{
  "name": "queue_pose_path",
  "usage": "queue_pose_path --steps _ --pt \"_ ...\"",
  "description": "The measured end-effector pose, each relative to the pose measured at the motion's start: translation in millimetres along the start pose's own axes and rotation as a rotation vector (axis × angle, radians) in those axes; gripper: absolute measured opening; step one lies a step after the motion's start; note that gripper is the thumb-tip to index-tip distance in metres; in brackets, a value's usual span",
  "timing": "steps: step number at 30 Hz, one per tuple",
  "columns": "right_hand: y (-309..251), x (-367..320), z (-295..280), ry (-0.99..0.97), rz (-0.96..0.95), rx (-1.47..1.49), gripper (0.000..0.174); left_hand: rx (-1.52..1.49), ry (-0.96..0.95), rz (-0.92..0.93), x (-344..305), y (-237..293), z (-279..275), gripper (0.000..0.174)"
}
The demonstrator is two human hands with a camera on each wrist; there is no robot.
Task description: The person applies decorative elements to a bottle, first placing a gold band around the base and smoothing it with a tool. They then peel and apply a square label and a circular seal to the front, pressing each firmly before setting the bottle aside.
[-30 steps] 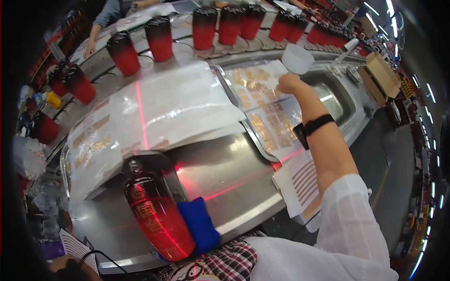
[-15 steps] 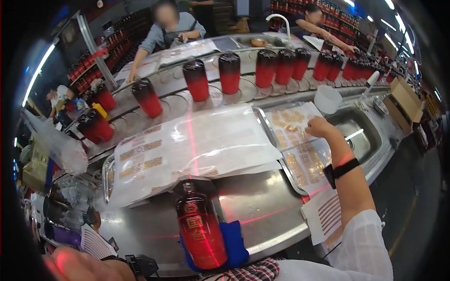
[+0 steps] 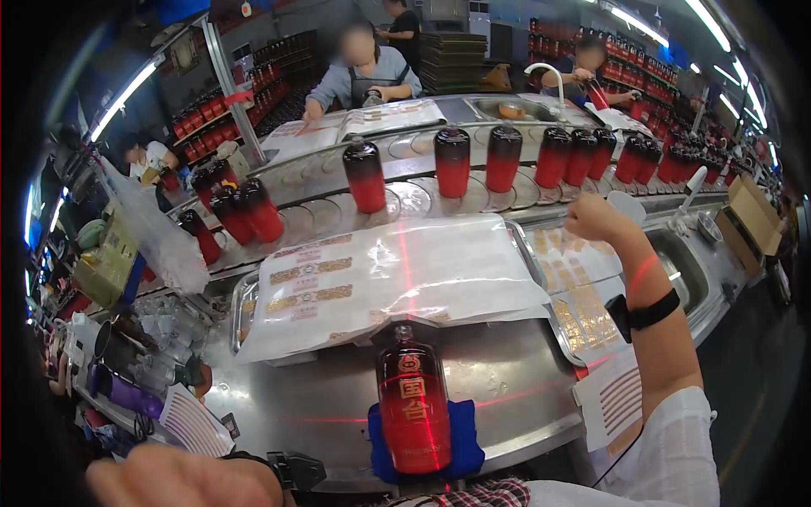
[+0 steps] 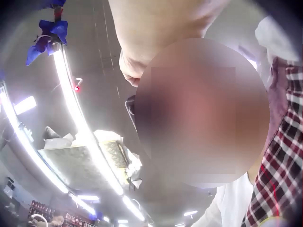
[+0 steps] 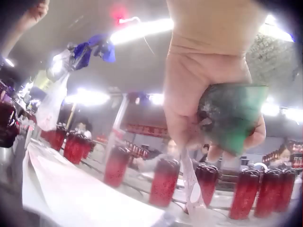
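My right hand (image 3: 596, 218) is raised over the gold decal sheets (image 3: 583, 317). In the right wrist view its curled fingers hold a dark-to-green flat scraper (image 5: 234, 118), and the fingertips pinch a thin see-through decal strip (image 5: 191, 184) that hangs down. A red-and-black bottle (image 3: 412, 414) with gold characters lies tilted on a blue cloth (image 3: 463, 435) in front of me, untouched. My left hand (image 3: 173, 482) is blurred at the bottom left, away from the bottle; in the left wrist view a masked blur hides most of what lies past the wrist.
A big white decal sheet (image 3: 414, 262) covers a metal tray (image 3: 245, 313). Behind it, red-and-black bottles (image 3: 366, 182) line a conveyor (image 3: 405, 203). At right are a sink (image 3: 688, 270), a white tub (image 3: 627, 205) and a cardboard box (image 3: 752, 215). People work across the line.
My right hand has come up off the decal sheet. The left hand has moved into view at the bottom left. The head view has tilted upward, and bottles on the conveyor have shifted.
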State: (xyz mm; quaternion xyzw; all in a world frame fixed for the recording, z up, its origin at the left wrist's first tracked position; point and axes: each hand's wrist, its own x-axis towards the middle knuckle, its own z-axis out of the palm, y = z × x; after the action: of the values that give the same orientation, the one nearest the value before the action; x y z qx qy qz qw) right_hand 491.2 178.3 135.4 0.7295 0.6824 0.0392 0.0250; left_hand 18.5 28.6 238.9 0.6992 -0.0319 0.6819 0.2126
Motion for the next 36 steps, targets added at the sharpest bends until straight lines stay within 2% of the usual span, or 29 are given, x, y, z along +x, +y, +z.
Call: queue_pose_path --steps 1,3,4,5,8,10,11,15,17,20,22,24,25,27,29,33,35,36 --pt "-14 9 -13 0.008 -0.059 0.022 0.026 0.005 -0.001 0.014 -3 -1 -5 0.042" --pt "-56 17 -46 0.072 -0.194 0.080 0.030 0.027 -0.037 0.046 -9 -19 -20 0.033" --pt "-71 25 -56 0.087 -0.248 0.130 0.029 0.040 -0.055 0.062 -14 -28 -27 0.036" --pt "-87 33 -65 0.101 -0.303 0.180 0.029 0.121 0.031 -0.004 -22 -32 -26 0.042" --pt "-135 43 -97 -0.125 -0.175 0.573 0.026 0.287 0.104 -0.220 -42 -31 -34 0.043" --pt "-151 59 -90 -0.175 -0.123 0.635 0.027 0.329 0.108 -0.343 -58 -28 -46 0.041" --pt "-151 65 -80 -0.207 -0.089 0.667 0.028 0.333 0.120 -0.389 -66 -27 -52 0.040" --pt "-131 112 22 -0.243 -0.134 0.100 0.035 0.305 0.166 -0.595 -97 -25 -64 0.039" --pt "-104 132 88 -0.257 -0.046 -0.104 0.041 0.261 0.171 -0.721 -112 -24 -68 0.038" --pt "-94 127 125 -0.195 0.066 -0.189 0.048 0.179 0.176 -0.838 -126 -31 -72 0.032" --pt "-109 110 96 -0.213 0.048 -0.151 0.040 0.110 0.177 -0.889 -131 -37 -71 0.027" --pt "-130 94 48 -0.239 0.016 -0.084 0.040 0.112 0.158 -0.973 -130 -42 -67 0.022" --pt "-139 83 23 -0.219 -0.112 -0.133 0.037 0.129 0.134 -0.996 -129 -46 -64 0.023" --pt "-156 58 -12 -0.117 -0.180 0.014 0.033 0.126 0.072 -1.020 -129 -55 -64 0.019" --pt "-171 26 -36 0.058 -0.336 0.105 0.026 0.135 -0.001 -1.030 -121 -63 -62 0.018" --pt "-199 -28 -74 0.183 -0.607 0.253 0.020 0.134 -0.125 -1.014 -103 -85 -56 0.019" --pt "-209 -52 -87 0.221 -0.696 0.311 0.018 0.061 -0.161 -1.061 -88 -95 -48 0.026" --pt "-213 -63 -95 0.218 -0.727 0.321 0.018 0.105 -0.236 -0.969 -82 -102 -45 0.029"
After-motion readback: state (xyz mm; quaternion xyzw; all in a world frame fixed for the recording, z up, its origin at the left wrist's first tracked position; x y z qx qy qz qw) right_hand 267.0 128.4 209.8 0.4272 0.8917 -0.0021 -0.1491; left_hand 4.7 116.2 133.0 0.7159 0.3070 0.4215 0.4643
